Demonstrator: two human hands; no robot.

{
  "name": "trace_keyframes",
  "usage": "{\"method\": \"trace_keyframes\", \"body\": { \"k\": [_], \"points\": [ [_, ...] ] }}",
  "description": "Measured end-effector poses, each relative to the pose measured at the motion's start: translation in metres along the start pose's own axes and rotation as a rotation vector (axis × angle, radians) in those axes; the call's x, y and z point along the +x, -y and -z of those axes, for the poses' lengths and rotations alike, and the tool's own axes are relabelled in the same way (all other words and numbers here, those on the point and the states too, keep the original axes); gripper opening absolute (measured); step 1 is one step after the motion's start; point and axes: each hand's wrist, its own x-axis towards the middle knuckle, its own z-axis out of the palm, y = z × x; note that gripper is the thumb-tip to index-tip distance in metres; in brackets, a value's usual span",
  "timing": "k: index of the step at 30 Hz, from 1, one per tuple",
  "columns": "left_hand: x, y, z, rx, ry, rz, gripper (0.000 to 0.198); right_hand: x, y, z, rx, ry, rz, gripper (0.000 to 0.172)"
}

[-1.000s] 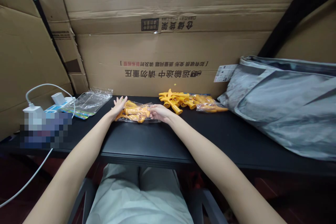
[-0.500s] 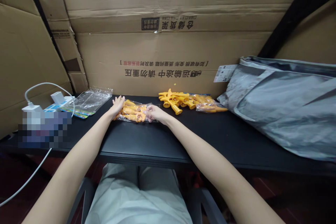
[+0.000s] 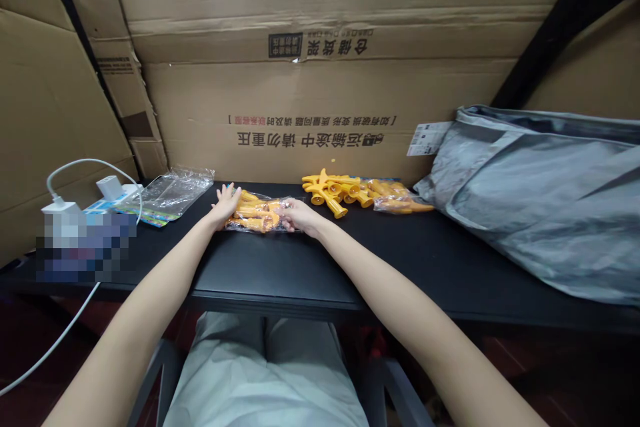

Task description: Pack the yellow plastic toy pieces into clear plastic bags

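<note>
On the black table in front of me lies a clear plastic bag (image 3: 253, 215) with several yellow-orange plastic pieces inside. My left hand (image 3: 226, 207) rests at the bag's left end, its fingers stretched out and apart. At the opposite end, my right hand (image 3: 300, 217) has its fingers closed on the bag beside a yellow piece; the exact grip of the fingertips is partly hidden. Right of my hands is a pile of loose yellow plastic pieces (image 3: 327, 193) with flared, cup-like ends and pointed arms. A second filled clear bag (image 3: 395, 197) touches that pile.
Flat clear packaging (image 3: 175, 195) with a coloured edge lies at the left. Nearby are a white charger with a cable (image 3: 61, 213) and a blurred-out item (image 3: 85, 250). A large grey bag (image 3: 540, 207) fills the right side. Cardboard (image 3: 320, 93) stands behind the table (image 3: 300, 267).
The yellow pieces in the bag have shifted slightly under my hands. My left hand's fingers have spread a little. The loose pile and the other items stay where they were.
</note>
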Motion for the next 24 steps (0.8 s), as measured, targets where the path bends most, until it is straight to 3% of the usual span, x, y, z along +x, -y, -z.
{"method": "trace_keyframes", "body": {
  "k": [6,11,15,17,19,22,24],
  "points": [
    [-0.004,-0.009,0.006,-0.21,0.043,0.057,0.065,0.0,0.001,-0.003,0.104,0.036,0.031,0.024],
    [-0.005,-0.009,0.007,-0.179,0.005,0.076,0.063,-0.002,-0.001,-0.009,-0.17,-0.016,0.11,0.021],
    [-0.002,-0.005,0.005,-0.11,-0.008,0.04,0.063,-0.006,0.0,-0.012,-0.354,-0.02,0.156,0.009],
    [-0.001,-0.002,0.004,-0.038,-0.009,0.021,0.062,-0.006,0.001,-0.011,-0.403,-0.026,0.157,0.013],
    [0.001,-0.001,0.003,0.029,-0.013,0.007,0.061,-0.005,0.002,-0.008,-0.464,-0.066,0.161,0.015],
    [0.001,-0.001,0.002,0.094,-0.022,-0.004,0.057,-0.002,0.006,0.002,-0.598,-0.19,0.212,0.001],
    [0.001,-0.003,0.002,0.122,-0.026,-0.004,0.056,-0.001,0.01,0.013,-0.639,-0.282,0.263,0.011]
  ]
}}
